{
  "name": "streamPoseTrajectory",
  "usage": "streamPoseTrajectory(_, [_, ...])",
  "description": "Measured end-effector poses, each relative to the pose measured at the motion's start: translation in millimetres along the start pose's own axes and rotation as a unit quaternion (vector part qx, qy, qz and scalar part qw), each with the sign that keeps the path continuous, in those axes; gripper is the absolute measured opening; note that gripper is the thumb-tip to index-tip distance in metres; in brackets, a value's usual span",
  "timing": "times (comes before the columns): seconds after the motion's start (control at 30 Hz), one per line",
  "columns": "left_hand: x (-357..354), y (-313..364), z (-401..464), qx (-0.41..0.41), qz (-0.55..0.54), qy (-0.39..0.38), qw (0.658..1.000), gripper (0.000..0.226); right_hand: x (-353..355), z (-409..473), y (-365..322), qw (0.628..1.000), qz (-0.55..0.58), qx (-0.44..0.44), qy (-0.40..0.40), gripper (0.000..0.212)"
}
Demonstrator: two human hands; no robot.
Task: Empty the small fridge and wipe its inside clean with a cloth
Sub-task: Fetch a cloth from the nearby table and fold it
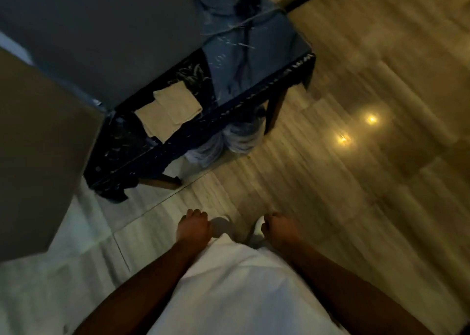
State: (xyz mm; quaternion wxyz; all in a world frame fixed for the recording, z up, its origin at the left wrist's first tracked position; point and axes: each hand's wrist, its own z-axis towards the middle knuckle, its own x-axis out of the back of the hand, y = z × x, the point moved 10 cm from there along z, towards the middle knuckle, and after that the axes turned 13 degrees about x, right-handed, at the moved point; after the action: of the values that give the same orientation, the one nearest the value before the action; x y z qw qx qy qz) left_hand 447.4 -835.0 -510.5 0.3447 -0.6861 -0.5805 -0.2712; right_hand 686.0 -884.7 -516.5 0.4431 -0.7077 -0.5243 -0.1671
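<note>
Folded beige cloth (pixel 169 111) on low dark carved-edge table (pixel 229 111), at eleven o'clock. Clear plastic-wrapped bundles (pixel 223 141) beneath table. Glossy tiled floor (pixel 356 182) at two o'clock.

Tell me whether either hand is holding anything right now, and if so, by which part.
Nothing is held. The left hand and right hand hang loosely curled and empty over the floor; the folded cloth lies untouched on the dark table.

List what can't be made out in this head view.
- Fridge: none recognisable; the grey panel is blurred and cut off by the top and left edges.
- Blue wrapped bundle on the dark table: contents hidden by plastic.
- Beige cloth: fabric unclear, dim.
- Left hand, right hand: curled, palms hidden.
</note>
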Motion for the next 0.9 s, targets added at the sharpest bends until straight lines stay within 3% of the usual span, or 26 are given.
streamPoseTrajectory(0.27, [-14.5, -30.0, 24.0, 0.110, -0.128, -0.076, 0.983, 0.041, 18.6, 80.0, -25.0, 0.991, -0.065, 0.064, -0.101, 0.033])
streamPoseTrajectory(0.5, [28.4, -57.2, 86.7, 0.110, -0.179, -0.079, 0.975, 0.041, 60.1, 145.2, -47.8, 0.986, -0.107, 0.056, -0.118, 0.033])
streamPoseTrajectory(0.9, [58.9, -78.6, 132.4, 0.177, -0.261, -0.086, 0.945, 0.037, 117.2, 235.3, -110.5, 0.939, -0.241, 0.177, -0.171, 0.032])
